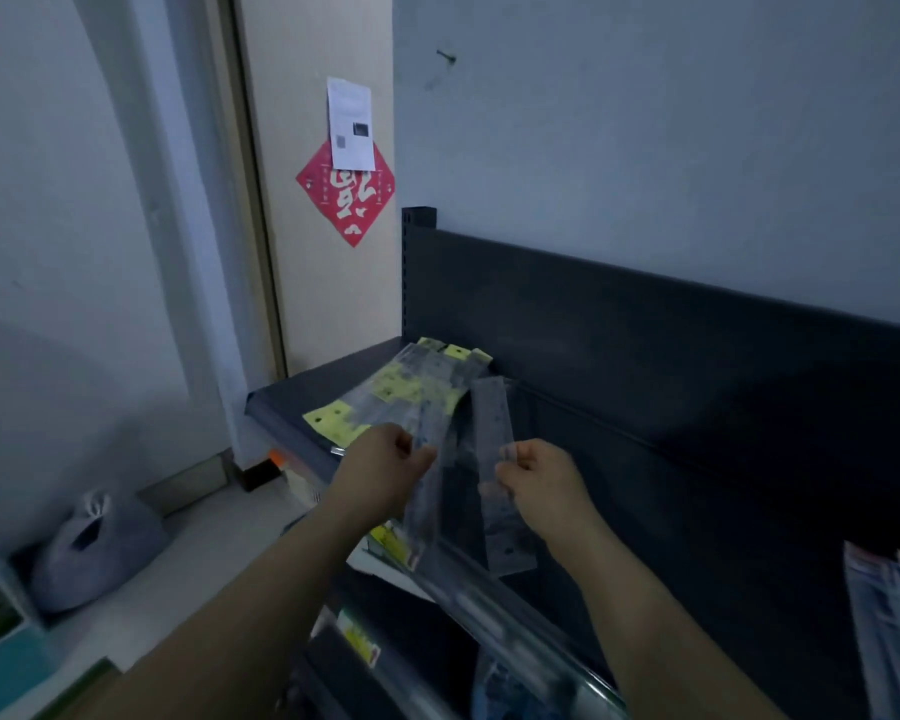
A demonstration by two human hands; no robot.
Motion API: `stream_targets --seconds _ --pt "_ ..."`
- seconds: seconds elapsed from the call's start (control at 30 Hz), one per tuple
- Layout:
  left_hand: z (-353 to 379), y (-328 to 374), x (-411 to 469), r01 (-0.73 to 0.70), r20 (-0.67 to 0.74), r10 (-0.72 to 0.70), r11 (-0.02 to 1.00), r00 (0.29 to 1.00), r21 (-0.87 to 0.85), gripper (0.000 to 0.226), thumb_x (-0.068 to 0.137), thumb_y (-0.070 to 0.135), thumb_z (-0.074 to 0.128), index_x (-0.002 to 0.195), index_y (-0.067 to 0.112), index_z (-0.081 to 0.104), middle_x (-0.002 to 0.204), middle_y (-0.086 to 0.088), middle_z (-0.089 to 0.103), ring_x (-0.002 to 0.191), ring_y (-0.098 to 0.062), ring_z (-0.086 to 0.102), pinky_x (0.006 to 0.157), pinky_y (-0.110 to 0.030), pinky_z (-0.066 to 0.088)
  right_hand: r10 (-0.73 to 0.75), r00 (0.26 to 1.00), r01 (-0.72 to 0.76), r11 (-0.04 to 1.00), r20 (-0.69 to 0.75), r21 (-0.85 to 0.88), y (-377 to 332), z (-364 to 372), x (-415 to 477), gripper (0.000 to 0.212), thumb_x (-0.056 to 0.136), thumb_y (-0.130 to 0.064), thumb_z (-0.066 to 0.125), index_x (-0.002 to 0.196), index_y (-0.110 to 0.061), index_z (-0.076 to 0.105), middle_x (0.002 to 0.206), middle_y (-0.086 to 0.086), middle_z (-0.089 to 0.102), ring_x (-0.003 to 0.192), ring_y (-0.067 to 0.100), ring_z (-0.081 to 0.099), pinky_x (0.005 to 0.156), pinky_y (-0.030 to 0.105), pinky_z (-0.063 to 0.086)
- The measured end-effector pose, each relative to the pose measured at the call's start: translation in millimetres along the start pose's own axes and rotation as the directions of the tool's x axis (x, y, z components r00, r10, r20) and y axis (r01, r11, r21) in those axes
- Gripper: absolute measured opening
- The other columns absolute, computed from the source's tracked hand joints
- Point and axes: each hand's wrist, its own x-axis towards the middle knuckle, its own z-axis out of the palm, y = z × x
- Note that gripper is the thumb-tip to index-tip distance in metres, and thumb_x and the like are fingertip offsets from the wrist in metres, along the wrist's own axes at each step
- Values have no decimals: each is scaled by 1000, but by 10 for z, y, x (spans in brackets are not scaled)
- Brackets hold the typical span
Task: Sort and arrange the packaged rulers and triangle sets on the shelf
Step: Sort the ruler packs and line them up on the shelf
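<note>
A loose pile of clear packaged rulers with yellow header cards [411, 389] lies at the left end of the dark shelf [645, 459]. My left hand [385, 467] pinches one packaged ruler [427, 491] that slants down past the shelf's front edge. My right hand [541, 483] grips a separate clear ruler [494, 433] near its middle, holding it lengthwise over the shelf. Both hands hover just in front of the pile, a short gap apart.
A black back panel [645, 324] rises behind the shelf. More packaged items [884, 615] lie at the far right. Lower shelves with price tags [365, 646] sit below. A door with a red paper decoration [346, 192] stands left; a tied bag [94, 543] rests on the floor.
</note>
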Motion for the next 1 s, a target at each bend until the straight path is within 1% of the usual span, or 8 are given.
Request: stream_targets --seconds 0.13,0.27,0.4,0.5,0.57,0.63,0.77,1.0 --pt "-53 -225 398 -24 -35 26 999 999 37 45 93 34 58 61 14 33 53 -1 34 46 -13 33 46 -25 23 4 999 -5 1000 -47 -28 -53 293 303 7 95 -10 52 96 -16 53 89 -6 58 72 0 61 59 18 45" --pt "-69 -314 828 -29 -65 35 996 997 89 42 89 37 61 61 9 49 54 -6 54 49 -17 49 47 -29 39 -49 991 35 993 -124 -112 -153 492 720 12 93 -12 54 104 -16 54 86 -9 53 71 1 49 61 21 42" --pt "-53 -348 1134 15 -79 -9 997 997 77 29 87 40 62 98 13 64 91 -6 71 82 -22 65 71 -34 53 -131 991 122 970 -32 -209 -154 595 999 22 94 -12 53 115 -13 52 95 -3 56 71 1 49 56 13 38" --pt "-51 -452 1253 -12 -72 32 966 997 260 52 86 54 57 123 18 56 113 -1 63 106 -22 56 88 -35 48 -218 976 196 905 -18 -377 -28 566 1110 10 92 -24 56 98 -20 50 97 -4 48 87 9 50 71 12 40" --pt "-16 -545 1238 -32 -39 53 908 998 419 74 79 71 49 137 27 41 141 -4 42 130 -28 37 104 -43 34 -167 986 147 843 7 -518 97 529 1157 43 90 -44 55 125 -21 45 127 1 44 123 19 41 101 30 37" --pt "37 -619 1228 -22 111 -26 912 994 410 91 72 84 40 147 37 18 157 -3 13 142 -32 16 112 -51 18 -106 994 94 767 20 -635 179 538 1172 74 87 -60 48 145 -20 26 151 4 27 140 24 22 113 42 24" --pt "152 -759 1341 -89 296 -40 908 954 409 97 68 90 27 148 44 -4 160 -6 -3 145 -35 10 114 -56 13 -80 996 92 726 48 -681 246 697 1160 82 88 -68 34 151 -27 3 160 6 0 147 22 -4 119 44 -1" --pt "152 -984 1742 -240 358 105 902 928 357 102 60 94 17 148 46 -4 160 -5 2 145 -30 11 115 -53 12 34 999 -44 794 -28 -607 102 1006 1216 73 95 -53 34 152 -27 -5 159 7 -15 145 21 -17 116 42 -14"
